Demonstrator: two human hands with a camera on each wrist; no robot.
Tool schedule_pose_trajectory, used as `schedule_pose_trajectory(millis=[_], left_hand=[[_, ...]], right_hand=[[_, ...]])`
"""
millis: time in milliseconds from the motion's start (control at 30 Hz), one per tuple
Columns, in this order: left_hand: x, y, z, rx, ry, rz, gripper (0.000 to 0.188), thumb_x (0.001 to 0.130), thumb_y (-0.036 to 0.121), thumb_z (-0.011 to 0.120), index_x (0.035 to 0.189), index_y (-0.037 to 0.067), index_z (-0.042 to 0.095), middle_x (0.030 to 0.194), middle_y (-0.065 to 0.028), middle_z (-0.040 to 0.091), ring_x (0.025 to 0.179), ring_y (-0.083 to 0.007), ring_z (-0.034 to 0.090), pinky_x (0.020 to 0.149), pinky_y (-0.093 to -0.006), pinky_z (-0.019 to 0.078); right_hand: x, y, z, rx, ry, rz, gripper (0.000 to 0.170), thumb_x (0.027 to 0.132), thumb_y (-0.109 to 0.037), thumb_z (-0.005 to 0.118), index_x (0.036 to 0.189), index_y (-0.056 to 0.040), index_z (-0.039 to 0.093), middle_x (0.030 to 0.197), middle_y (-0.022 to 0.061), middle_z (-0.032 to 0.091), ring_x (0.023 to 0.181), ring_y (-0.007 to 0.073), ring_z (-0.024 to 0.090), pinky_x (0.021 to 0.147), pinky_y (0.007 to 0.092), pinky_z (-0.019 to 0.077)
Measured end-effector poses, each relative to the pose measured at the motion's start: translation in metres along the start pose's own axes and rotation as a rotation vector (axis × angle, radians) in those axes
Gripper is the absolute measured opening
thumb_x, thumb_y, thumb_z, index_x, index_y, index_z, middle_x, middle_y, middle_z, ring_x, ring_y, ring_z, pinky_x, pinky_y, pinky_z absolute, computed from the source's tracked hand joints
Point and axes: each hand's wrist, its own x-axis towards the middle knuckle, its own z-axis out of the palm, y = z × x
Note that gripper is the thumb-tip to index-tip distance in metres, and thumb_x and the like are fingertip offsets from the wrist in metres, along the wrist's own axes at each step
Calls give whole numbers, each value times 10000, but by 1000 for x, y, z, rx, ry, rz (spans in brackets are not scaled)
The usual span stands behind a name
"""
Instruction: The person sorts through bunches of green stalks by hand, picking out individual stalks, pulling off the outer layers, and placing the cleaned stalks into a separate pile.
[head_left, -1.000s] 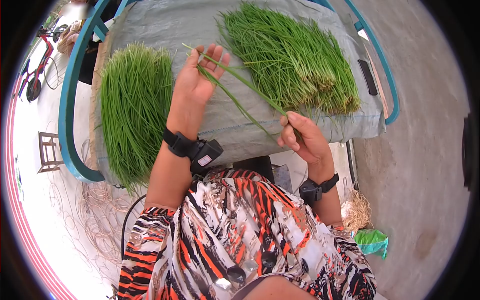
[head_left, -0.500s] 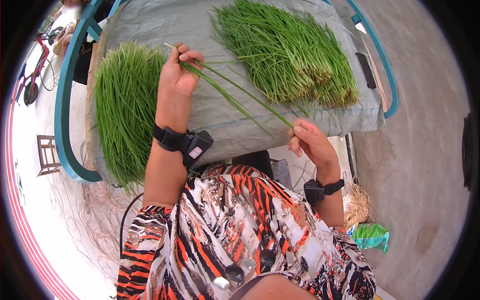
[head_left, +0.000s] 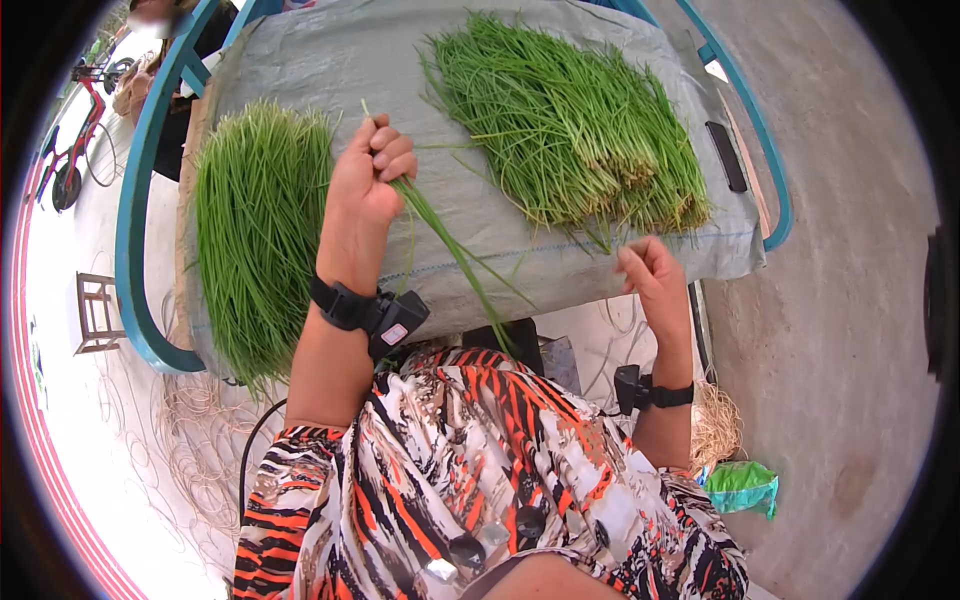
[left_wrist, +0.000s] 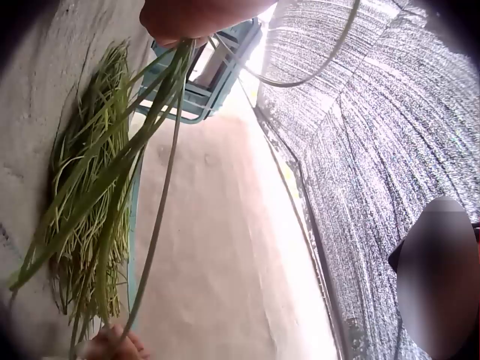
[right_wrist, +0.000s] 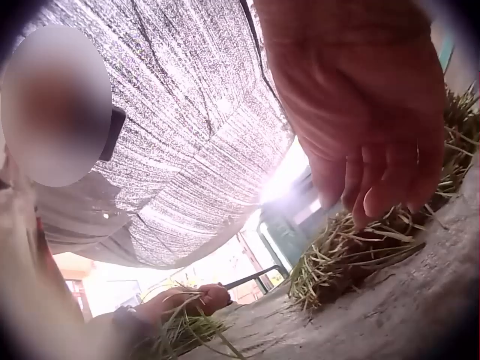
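Observation:
In the head view my left hand (head_left: 370, 175) grips a few long green chives (head_left: 440, 225) above the grey sheet. One pale end pokes up past the fingers, and the long leaves trail down toward my lap. In the left wrist view the same strands (left_wrist: 112, 172) fan out below the hand. My right hand (head_left: 655, 285) hovers by the sheet's front edge, fingers loosely bent, with no strand visible between them. Close ahead of it lies the right chive pile (head_left: 590, 130), cut ends toward me. A second pile (head_left: 262, 230) lies beside my left forearm.
A grey woven sheet (head_left: 400, 60) covers the table, framed by teal rails (head_left: 140, 230). A dark phone-like slab (head_left: 726, 157) lies at the right edge. Dry straw-coloured fibres (head_left: 718, 430) and a green bag (head_left: 742, 488) are on the floor; a small stool (head_left: 98, 312) stands left.
The right hand has let go of the strand it pinched and moved a little right. The left hand's fingers have curled tighter round the chives, whose free ends now hang lower.

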Motion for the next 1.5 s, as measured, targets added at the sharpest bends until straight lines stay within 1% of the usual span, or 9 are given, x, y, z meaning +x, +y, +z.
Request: schedule_pose_trajectory(millis=[167, 367, 567, 867, 1067, 1133, 1200, 1400, 1500], left_hand=[[-7, -26, 8, 199, 46, -47, 165, 976, 187, 449, 1002, 29, 491, 645, 25, 365, 555, -85, 332, 412, -206, 273], [-16, -40, 8, 333, -39, -26, 171, 979, 203, 441, 1002, 41, 489, 641, 40, 362, 543, -63, 319, 409, -185, 273], [-25, -48, 17, 522, 36, 80, 170, 977, 203, 440, 1005, 44, 495, 641, 45, 360, 518, -41, 306, 396, -174, 250], [-46, -76, 63, 1141, -22, 123, 180, 937, 202, 539, 992, 37, 584, 595, 67, 344, 526, -18, 331, 439, -177, 255], [-61, -95, 90, 1695, -325, 667, 190, 820, 110, 667, 1005, 70, 652, 729, 23, 523, 626, -88, 484, 587, -224, 386], [-62, -103, 99, 1685, -479, 840, 214, 803, 103, 674, 1013, 72, 652, 798, -14, 570, 691, -137, 545, 613, -253, 421], [-63, -105, 101, 1724, -580, 850, 219, 802, 107, 671, 1017, 68, 651, 833, -45, 600, 738, -176, 587, 638, -275, 447], [-68, -102, 100, 1745, -595, 475, 155, 844, 146, 619, 956, 40, 632, 762, -104, 593, 694, -246, 583, 613, -324, 453], [-69, -96, 103, 1704, -612, 465, 137, 856, 168, 593, 892, 38, 611, 737, -134, 578, 665, -323, 563, 588, -373, 438]], right_hand=[[36, -41, 34, -239, 299, -417, 157, 805, -177, 670, 872, -50, 609, 805, 15, 589, 658, 119, 539, 580, 259, 420], [77, -50, 56, -724, 420, -585, 155, 763, -197, 672, 854, -78, 631, 844, 74, 617, 706, 235, 592, 636, 344, 447], [81, -43, 54, -481, 381, -375, 157, 801, -209, 643, 874, -70, 634, 801, 73, 632, 690, 220, 599, 634, 318, 456], [33, -63, 34, 111, 446, -549, 91, 888, -82, 575, 948, -19, 600, 832, 24, 599, 720, 77, 546, 649, 224, 442], [13, -81, 27, 383, 315, -720, 121, 909, -111, 552, 977, -11, 554, 919, 84, 583, 722, 100, 548, 674, 228, 449], [8, -86, 30, 443, 245, -746, 129, 909, -118, 551, 976, -8, 554, 954, 103, 579, 717, 108, 549, 670, 231, 450], [4, -90, 33, 469, 183, -746, 136, 909, -126, 548, 974, -7, 552, 989, 122, 576, 715, 118, 552, 666, 232, 451], [-8, -119, 48, 625, -5, -618, 152, 856, -8, 591, 1003, 6, 555, 1024, 139, 590, 732, 122, 578, 680, 250, 485], [1, -104, 49, 392, -19, -683, 191, 833, 53, 597, 1015, 16, 556, 999, 110, 600, 781, 109, 596, 685, 229, 491]])
